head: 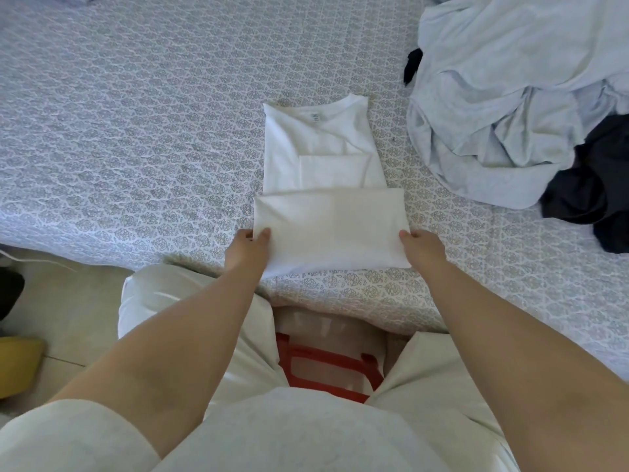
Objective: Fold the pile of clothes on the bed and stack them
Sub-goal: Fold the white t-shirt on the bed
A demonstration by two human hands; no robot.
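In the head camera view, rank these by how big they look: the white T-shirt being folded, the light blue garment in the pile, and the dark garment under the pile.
1. Light blue garment, largest, though cut off by the frame edge.
2. White T-shirt.
3. Dark garment, smallest as seen; partly hidden under the blue one, so its real size is unclear.

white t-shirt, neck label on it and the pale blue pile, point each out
white t-shirt (pixel 320 172): head view, on its flat middle panel
neck label (pixel 313 117): head view, on the tag inside the collar
pale blue pile (pixel 503 97): head view, on the crumpled top fabric
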